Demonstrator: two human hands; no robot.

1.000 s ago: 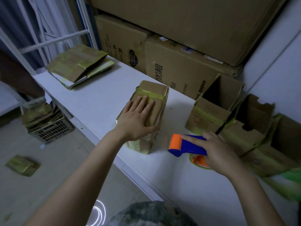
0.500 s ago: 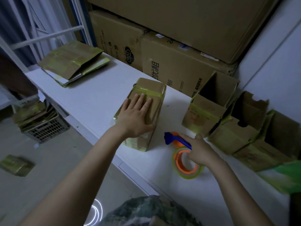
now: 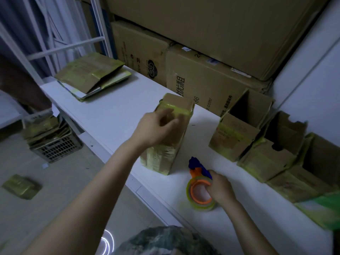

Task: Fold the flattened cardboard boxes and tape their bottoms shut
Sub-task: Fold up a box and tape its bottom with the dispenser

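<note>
Head view: you're curling left hand (image 3: 156,130) on taped brown cardboard box (image 3: 163,159), hold unclear; gripping orange-blue tape dispenser (image 3: 197,172) in right hand (image 3: 219,188); be rubbing seams flat.

**HEAD VIEW: ONE WIDE-ANGLE CAMERA, WORN**

Position: on the person's head, above the near edge of the white tabletop (image 3: 114,115).
Facing: forward and steeply down, toward the stacked large brown cardboard cartons (image 3: 211,83).
Range: close. The left hand (image 3: 156,128) sits mid-frame. The right hand (image 3: 219,188) is lower, on the orange-and-blue plastic tape dispenser (image 3: 198,170).
Left margin: pale floor (image 3: 60,181).
</note>
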